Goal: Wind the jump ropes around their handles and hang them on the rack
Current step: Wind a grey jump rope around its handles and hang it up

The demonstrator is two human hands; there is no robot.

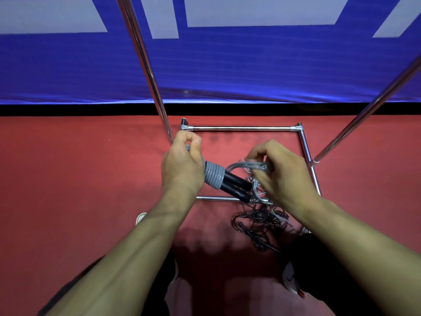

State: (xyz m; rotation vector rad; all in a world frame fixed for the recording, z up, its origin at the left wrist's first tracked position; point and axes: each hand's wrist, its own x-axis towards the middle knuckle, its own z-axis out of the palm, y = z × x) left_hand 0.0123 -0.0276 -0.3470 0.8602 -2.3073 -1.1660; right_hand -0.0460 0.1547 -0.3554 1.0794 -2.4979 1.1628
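A blue banner with pale grey blocks fills the space beyond both hands; its top and sides are cut off, so whatever the blocks form cannot be read. Below it runs a red floor mat, spreading under and around the hands.

The chrome tube rack stands past the hands: its square base frame lies on the mat, the far bar just beyond the left knuckles, the near bar partly hidden behind the handles and the right wrist. Two slanted uprights rise out of view at the top, so the hanging bar is not visible.

The left hand is clenched around one end of a pair of black cylindrical jump rope handles; that end is hidden in the fist. A tight grey plastic rope coil wraps the handles right beside the left palm, and the bare black ends point towards the right hand.

The right hand pinches the loose grey rope strand, blurred, between curled fingers, arching from the coil to the fingertips.

Beneath the right wrist a tangled heap of thin dark and pale ropes lies on the mat; how many ropes it holds cannot be made out. Pale shoes show below the right forearm, partly covered by dark trousers.
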